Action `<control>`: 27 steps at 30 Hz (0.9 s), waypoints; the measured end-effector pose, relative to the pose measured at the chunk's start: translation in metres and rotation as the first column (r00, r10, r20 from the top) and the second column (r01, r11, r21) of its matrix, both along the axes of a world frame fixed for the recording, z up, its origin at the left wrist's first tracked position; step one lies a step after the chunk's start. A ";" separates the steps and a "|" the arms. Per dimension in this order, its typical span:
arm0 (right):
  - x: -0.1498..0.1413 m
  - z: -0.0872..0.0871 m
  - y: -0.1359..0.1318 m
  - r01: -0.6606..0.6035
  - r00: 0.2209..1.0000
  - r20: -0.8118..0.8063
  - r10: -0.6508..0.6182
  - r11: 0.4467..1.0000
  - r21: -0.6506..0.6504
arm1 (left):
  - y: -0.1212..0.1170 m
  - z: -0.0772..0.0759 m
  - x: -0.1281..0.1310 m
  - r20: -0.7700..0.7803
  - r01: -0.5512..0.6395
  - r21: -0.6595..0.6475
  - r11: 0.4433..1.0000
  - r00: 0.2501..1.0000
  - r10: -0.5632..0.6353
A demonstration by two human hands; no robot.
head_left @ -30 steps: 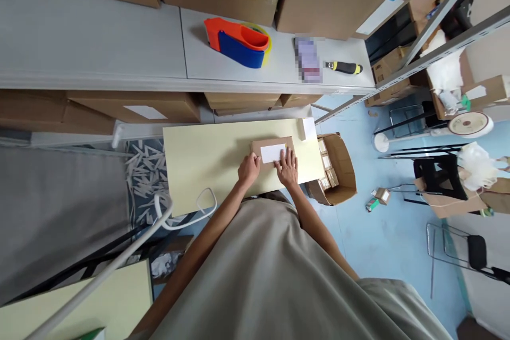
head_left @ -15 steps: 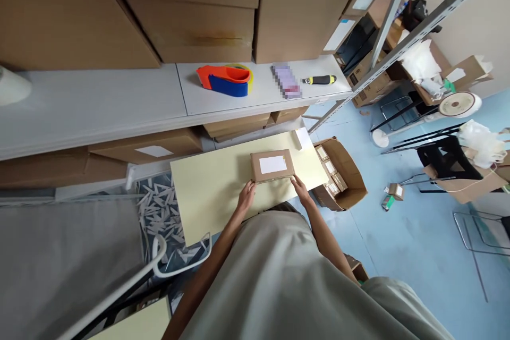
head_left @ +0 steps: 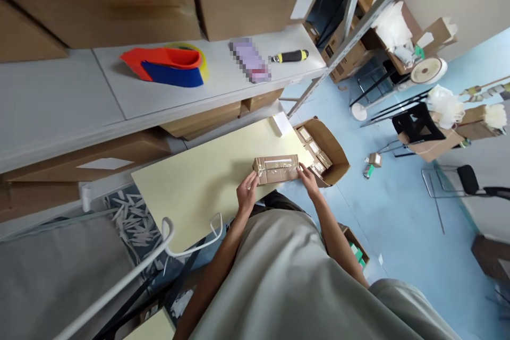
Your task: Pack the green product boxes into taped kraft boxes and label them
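Note:
A small brown cardboard box [head_left: 277, 174] is held at its two ends over the near edge of a pale yellow tabletop [head_left: 191, 175]. Its side with shiny clear tape faces up toward me, and a white label shows as a thin strip. My left hand [head_left: 247, 191] grips the left end, fingers on the corner. At the right end, my right hand [head_left: 309, 181] pinches the other corner. The undersides of the box and some fingertips are hidden. A small white block [head_left: 281, 124] rests on the tabletop's far right corner.
An orange-and-blue tape dispenser [head_left: 163, 66], a blurred-out purple item [head_left: 251, 61] and a yellow-black utility knife [head_left: 290, 56] lie on the shelf [head_left: 215, 90]. Right of the table stands an open carton [head_left: 337, 156] holding several small boxes. A white metal bar [head_left: 119, 276] juts up at lower left.
The box has been tipped so its taped side faces me instead of its labelled top. Both hands keep hold of its ends. My view has shifted toward the right.

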State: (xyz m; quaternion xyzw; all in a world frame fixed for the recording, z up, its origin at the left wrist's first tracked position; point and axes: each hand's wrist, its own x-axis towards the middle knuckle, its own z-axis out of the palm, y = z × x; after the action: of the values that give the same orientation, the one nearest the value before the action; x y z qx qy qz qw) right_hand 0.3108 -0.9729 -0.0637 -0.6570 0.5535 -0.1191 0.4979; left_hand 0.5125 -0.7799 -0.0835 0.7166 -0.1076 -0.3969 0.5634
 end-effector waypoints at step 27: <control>-0.165 -0.082 -0.246 0.086 0.898 0.341 -0.279 0.870 0.486 | -0.374 0.027 -0.164 0.683 0.195 0.363 0.911 0.609 -0.403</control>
State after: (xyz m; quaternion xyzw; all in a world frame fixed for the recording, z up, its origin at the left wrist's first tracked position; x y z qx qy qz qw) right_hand 0.1461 -1.2191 -0.1456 -0.4254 0.5129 -0.1643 0.7273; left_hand 0.3484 -1.1541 -0.0568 0.8519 -0.3961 -0.1681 0.2985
